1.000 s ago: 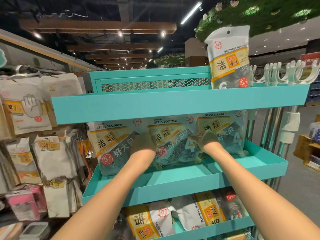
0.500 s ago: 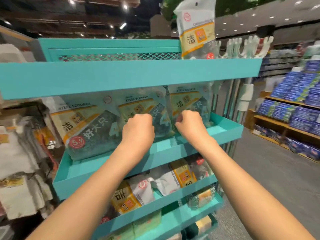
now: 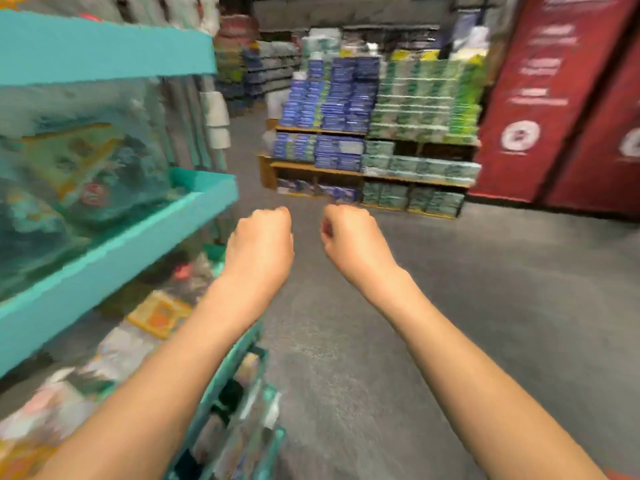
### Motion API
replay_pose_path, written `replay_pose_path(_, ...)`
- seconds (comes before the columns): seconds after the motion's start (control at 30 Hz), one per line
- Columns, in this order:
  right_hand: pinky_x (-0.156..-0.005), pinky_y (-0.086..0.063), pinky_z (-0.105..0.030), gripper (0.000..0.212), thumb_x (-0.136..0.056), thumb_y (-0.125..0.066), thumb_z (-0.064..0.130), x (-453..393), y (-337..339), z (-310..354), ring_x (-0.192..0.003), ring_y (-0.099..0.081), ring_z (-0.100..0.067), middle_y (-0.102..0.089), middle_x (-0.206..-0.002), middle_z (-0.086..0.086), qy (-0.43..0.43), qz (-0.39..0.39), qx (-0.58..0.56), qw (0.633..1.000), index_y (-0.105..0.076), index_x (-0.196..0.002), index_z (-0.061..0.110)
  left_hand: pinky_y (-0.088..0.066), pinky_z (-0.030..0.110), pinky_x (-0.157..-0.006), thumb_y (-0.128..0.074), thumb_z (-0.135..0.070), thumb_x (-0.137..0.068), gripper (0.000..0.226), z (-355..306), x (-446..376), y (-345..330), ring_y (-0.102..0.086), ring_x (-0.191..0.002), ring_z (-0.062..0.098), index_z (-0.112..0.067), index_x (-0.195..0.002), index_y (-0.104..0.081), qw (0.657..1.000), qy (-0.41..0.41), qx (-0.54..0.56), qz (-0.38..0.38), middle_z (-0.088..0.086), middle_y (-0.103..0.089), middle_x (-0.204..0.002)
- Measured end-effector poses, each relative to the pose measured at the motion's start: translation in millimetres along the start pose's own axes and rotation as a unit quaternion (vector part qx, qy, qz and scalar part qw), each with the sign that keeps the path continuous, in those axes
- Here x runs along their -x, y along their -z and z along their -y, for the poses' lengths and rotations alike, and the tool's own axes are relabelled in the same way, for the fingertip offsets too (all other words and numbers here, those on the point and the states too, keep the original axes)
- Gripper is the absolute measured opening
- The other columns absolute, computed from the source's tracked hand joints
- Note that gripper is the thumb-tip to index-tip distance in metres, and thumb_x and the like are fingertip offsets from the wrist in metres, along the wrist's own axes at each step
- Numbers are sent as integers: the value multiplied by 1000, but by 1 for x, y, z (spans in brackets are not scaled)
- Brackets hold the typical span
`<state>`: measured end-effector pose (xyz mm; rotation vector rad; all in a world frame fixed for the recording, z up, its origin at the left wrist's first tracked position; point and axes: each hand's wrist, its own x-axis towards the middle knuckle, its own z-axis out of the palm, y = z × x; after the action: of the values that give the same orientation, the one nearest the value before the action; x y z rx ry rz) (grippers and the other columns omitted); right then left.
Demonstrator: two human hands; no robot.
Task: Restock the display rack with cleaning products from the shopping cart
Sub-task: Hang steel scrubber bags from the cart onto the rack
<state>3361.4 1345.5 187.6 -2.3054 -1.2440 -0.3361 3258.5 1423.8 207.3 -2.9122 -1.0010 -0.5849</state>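
Note:
The teal display rack [image 3: 114,251] fills the left side of the blurred head view. Steel scourer packs [image 3: 86,168] stand on its middle shelf, and more packs [image 3: 159,315] lie on the shelf below. My left hand [image 3: 259,244] and my right hand [image 3: 349,237] hang in the air to the right of the rack, over the grey floor. Both have curled fingers and hold nothing. The shopping cart is out of view.
A wooden shelf unit [image 3: 374,174] with stacked blue and green packs stands across the aisle ahead. Red banner panels [image 3: 561,98] rise at the right. Grey floor [image 3: 485,306] stretches between them and the rack.
Both hands have pulled back from the scourer packs on the middle shelf. The view has swung right, away from the rack and toward the aisle.

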Motion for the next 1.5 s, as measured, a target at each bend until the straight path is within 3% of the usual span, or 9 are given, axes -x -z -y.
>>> replay_pose_path(0.2,-73,-43,-37,12,-84,-50,5,126,51,-149,-95,-57,-35,-61,-100,-14,-240,-28,52,969,-59,-92,6,-46,41,-79,-51,-18,-93,15,-153,18,-61,-57,-100,40,-8,-102,-58,971,-184,97,115,18,-62,-106)
replay_pose_path(0.4,-78,-43,-37,15,-85,-53,7,290,124,-266,-99,-60,-35,-66,-101,-19,-472,-84,101,872,-64,-94,3,-46,40,-78,-49,-15,-93,17,-319,70,-100,-58,-99,39,-4,-101,-60,902,-367,119,193,19,-63,-103)
replay_pose_path(0.8,-64,-37,-33,13,-81,-53,2,517,172,-311,-84,-60,-34,-67,-84,-19,-711,-180,111,671,-64,-76,6,-45,43,-83,-45,-12,-92,25,-527,214,-183,-57,-105,43,5,-102,-62,751,-557,108,336,28,-62,-106)
replay_pose_path(1.07,-66,-33,-31,14,-82,-59,11,575,135,-345,-81,-61,-27,-68,-79,-16,-801,-164,31,575,-65,-73,2,-49,33,-66,-53,-21,-89,38,-576,272,-290,-64,-92,36,12,-103,-63,674,-339,188,629,28,-65,-105)
replay_pose_path(1.13,-61,-31,-26,20,-83,-60,11,588,113,-374,-74,-54,-22,-62,-68,-11,-824,-149,-35,546,-56,-63,11,-44,20,-45,-52,-11,-93,32,-583,276,-328,-64,-59,21,13,-114,-57,645,-206,199,708,20,-70,-80)
replay_pose_path(1.2,-58,-31,-23,14,-83,-65,13,601,89,-402,-77,-51,-17,-59,-75,-10,-832,-120,-93,533,-56,-72,14,-31,10,-31,-51,-3,-93,16,-585,277,-365,-45,-28,5,4,-91,-65,629,-106,210,741,0,-55,-38)
replay_pose_path(1.27,-56,-27,-24,12,-84,-67,16,614,64,-426,-80,-47,-15,-54,-81,-7,-839,-90,-121,522,-62,-90,7,-25,9,-30,-51,-3,-93,33,-586,278,-415,-37,-21,4,-9,-62,-62,633,-35,218,742,-4,-44,-29)
replay_pose_path(1.4,-56,-25,-27,10,-83,-66,11,633,12,-477,-70,-45,-16,-49,-65,-3,-855,-121,-155,480,-63,-79,3,-33,16,-30,-53,-5,-90,11,-593,294,-467,-47,-33,11,-4,-80,-53,636,78,187,745,3,-51,-42)
replay_pose_path(1.5,-61,-33,-25,11,-85,-64,11,639,-26,-512,-72,-49,-17,-54,-70,-4,-865,-186,-172,433,-64,-89,1,-49,25,-61,-67,-25,-85,35,-590,314,-497,-59,-78,20,-4,-110,-56,666,58,166,725,11,-62,-92)
